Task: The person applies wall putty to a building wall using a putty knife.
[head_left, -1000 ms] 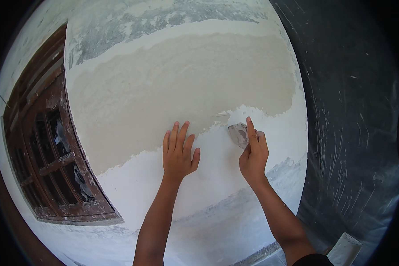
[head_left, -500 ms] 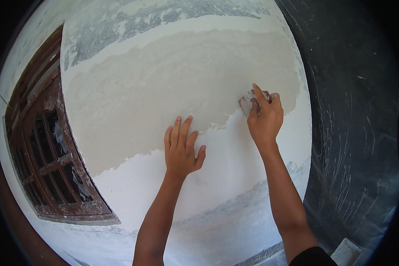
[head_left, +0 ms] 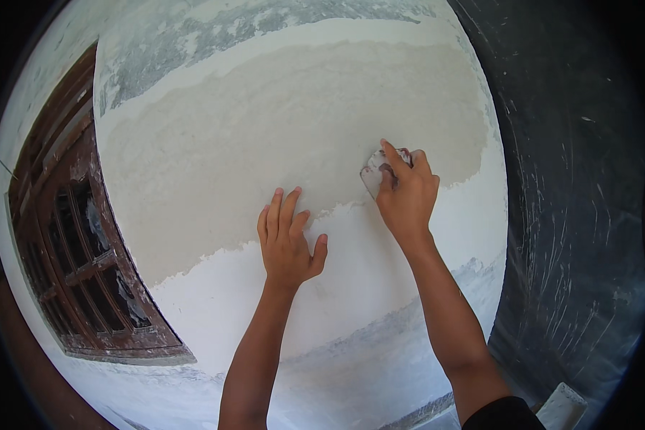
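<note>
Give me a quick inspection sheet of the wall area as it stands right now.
Surface: wall, white lower part, greyish-tan band above.
Job's things: small pale pad pressed to the wall near the band's lower edge.
Clutter: pale block at lower right; its kind cannot be told.
Hands: left hand flat on the wall, fingers spread; right hand gripping the pad.
Cables: nothing seen.
Surroundings: dark brown wooden window frame at left; dark streaked surface at right.

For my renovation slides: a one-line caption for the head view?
Right hand presses a sanding pad to the plastered wall; left hand lies flat beside it.
</note>
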### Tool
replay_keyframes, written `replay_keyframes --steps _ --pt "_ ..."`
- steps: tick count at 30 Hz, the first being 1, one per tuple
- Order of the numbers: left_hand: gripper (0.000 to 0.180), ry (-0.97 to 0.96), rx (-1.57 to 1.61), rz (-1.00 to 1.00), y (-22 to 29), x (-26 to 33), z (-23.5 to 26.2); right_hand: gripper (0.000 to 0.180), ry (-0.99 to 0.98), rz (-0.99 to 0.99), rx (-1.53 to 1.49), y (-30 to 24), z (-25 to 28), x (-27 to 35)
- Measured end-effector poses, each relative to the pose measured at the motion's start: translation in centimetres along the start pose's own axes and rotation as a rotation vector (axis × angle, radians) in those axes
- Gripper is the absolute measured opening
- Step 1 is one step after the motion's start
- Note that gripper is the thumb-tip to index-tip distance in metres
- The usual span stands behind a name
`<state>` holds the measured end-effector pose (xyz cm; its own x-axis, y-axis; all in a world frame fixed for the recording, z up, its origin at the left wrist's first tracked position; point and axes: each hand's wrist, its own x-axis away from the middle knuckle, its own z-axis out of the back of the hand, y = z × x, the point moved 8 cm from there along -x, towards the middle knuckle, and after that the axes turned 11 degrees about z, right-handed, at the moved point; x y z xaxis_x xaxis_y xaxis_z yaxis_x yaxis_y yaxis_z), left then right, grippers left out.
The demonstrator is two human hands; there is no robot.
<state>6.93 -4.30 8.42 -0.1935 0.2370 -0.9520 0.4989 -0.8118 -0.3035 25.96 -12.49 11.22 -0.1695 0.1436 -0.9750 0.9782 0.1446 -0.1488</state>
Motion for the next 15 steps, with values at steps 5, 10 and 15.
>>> replay_keyframes --steps 5,10,15 --pt "0.041 -0.003 -0.029 -0.011 0.1 0.0 -0.1 0.043 0.126 0.01 -0.375 -1.8 0.1 0.2" --pt "0.041 -0.001 -0.04 0.005 -0.2 0.1 0.3 0.044 0.117 -0.003 0.193 0.8 1.2 -0.3" --pt "0.04 0.011 -0.027 -0.007 0.2 0.0 -0.2 0.045 -0.091 0.068 -0.385 -3.7 -2.3 1.1"
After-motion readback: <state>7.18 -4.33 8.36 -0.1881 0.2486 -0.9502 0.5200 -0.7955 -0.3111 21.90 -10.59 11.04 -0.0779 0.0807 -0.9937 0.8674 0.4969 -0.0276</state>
